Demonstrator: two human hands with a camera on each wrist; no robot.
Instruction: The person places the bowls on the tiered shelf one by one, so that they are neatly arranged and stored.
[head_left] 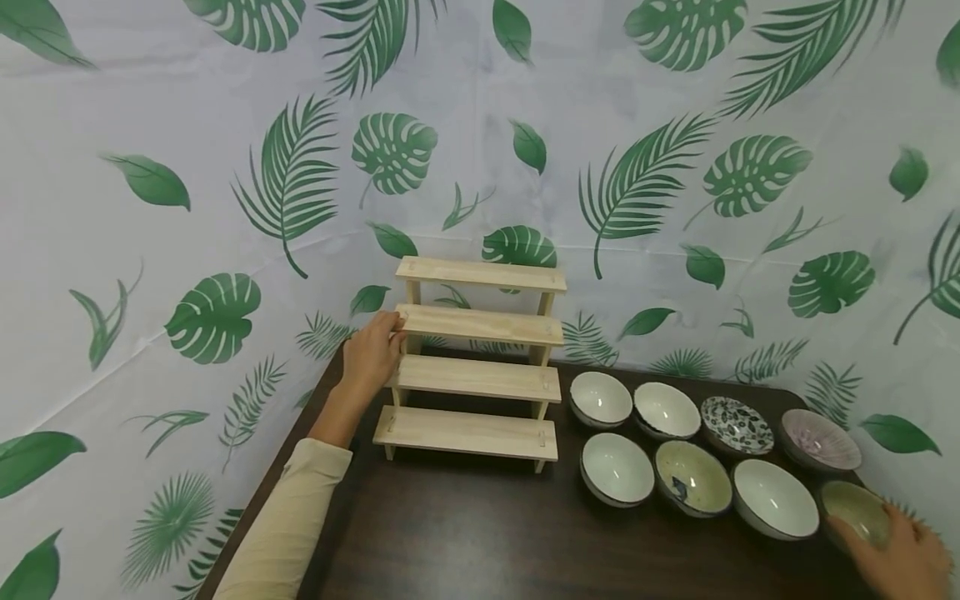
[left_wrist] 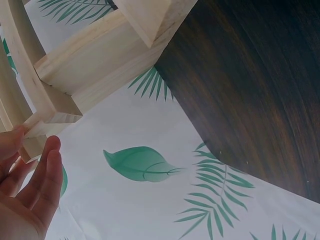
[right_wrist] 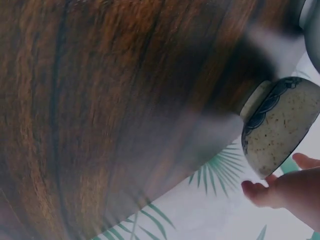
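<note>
My left hand (head_left: 371, 354) holds the left end of a light wooden four-tier display stand (head_left: 480, 323) at its second board from the top. In the left wrist view, thumb and fingers lie around the end of a board (left_wrist: 35, 145). At the far right, my right hand (head_left: 903, 554) is over the near rim of a greenish bowl (head_left: 855, 508). The right wrist view shows that bowl (right_wrist: 282, 125) from the side, speckled with a blue band near its foot. Spread fingertips (right_wrist: 255, 192) are right at its rim.
Left of that bowl, the front row has a white bowl (head_left: 776, 500), an olive bowl (head_left: 693, 475) and another white bowl (head_left: 617, 468). Behind are two white bowls (head_left: 600, 398), a black-patterned bowl (head_left: 737, 425) and a pinkish bowl (head_left: 821, 439). A leaf-print cloth backs the dark table (head_left: 450, 533).
</note>
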